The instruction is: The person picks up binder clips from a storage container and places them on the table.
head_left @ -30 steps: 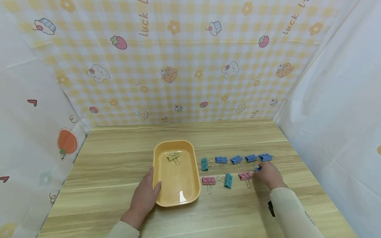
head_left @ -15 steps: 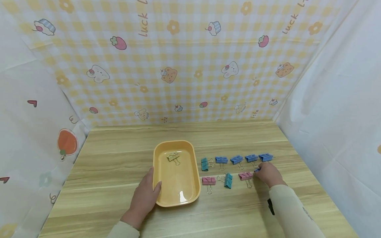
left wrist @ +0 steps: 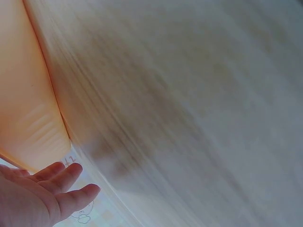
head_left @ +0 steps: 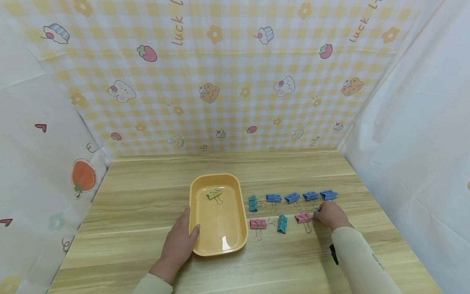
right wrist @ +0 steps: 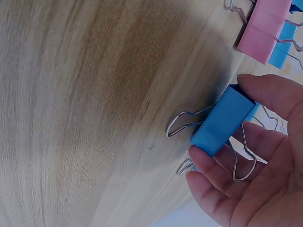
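Note:
My left hand [head_left: 178, 239] holds the near left side of a yellow tray [head_left: 220, 224], thumb over the rim and fingers along the outer wall. In the left wrist view several fingers extend past the tray's wall [left wrist: 28, 85]. A yellow binder clip [head_left: 213, 194] lies inside the tray. At the right, my right hand [head_left: 332, 215] pinches a blue binder clip [right wrist: 223, 120] by its two ends, thumb on one and fingertips on the other. Its wire handles spread to both sides, close over the table. A pink binder clip [head_left: 303, 218] lies just left of these fingers.
Behind runs a row of several blue binder clips [head_left: 292, 198], with a teal clip [head_left: 253, 203] at its left end. The front row has another pink clip [head_left: 258, 223] and a second teal clip [head_left: 282, 223]. A checked cloth [head_left: 227, 110] hangs behind the wooden table [head_left: 147, 175].
My right hand has shifted very slightly, and less of the pinched blue clip shows past the fingers in the head view. The left hand and tray stay put.

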Available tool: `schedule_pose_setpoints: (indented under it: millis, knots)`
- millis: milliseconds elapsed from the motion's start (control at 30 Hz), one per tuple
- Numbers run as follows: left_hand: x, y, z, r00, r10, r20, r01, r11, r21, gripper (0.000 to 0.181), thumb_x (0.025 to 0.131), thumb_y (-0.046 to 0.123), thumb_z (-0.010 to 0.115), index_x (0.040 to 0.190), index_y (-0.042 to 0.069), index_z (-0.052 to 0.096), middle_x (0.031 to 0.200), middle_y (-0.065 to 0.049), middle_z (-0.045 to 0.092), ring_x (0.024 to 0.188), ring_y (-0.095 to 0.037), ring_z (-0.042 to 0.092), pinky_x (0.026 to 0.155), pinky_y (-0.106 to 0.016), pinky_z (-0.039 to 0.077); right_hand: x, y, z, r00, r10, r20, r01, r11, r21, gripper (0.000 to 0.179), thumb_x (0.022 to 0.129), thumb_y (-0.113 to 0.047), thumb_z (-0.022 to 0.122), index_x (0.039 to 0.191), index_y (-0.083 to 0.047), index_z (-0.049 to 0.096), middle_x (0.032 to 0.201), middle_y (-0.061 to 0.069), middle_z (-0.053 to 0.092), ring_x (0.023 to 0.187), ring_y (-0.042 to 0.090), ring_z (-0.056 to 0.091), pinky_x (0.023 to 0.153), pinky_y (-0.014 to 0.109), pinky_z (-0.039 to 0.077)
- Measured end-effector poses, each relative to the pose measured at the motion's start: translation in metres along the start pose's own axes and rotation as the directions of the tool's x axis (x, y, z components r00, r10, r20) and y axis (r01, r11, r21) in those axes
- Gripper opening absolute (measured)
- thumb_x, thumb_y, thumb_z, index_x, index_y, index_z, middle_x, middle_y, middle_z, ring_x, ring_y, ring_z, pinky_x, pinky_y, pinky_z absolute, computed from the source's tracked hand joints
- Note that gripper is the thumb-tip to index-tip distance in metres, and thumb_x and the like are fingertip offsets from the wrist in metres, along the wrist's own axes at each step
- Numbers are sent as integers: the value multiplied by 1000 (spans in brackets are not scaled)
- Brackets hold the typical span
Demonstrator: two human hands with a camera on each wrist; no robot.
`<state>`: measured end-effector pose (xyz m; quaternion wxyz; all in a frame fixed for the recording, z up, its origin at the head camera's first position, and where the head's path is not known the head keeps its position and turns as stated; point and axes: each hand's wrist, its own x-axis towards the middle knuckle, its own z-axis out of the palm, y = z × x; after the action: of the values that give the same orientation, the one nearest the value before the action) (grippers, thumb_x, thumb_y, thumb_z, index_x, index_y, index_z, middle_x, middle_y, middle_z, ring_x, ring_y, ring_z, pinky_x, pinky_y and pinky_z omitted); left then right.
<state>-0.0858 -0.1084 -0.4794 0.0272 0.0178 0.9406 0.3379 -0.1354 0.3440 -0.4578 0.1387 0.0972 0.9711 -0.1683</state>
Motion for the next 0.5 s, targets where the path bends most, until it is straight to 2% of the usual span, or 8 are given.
schedule_pose_setpoints:
  millis: [500]
  knots:
    - [-1,-1,0,1000,7,-9,-7,1000,-5,68,98,26,52,151,-4,20,143,-32,40,128,-48,42,101,-60,38,0,-2,1,1000,16,6,-16,999,-29,17,85,-14,66,74,-1,60,69,6,54,65,21,48,62,38,44]
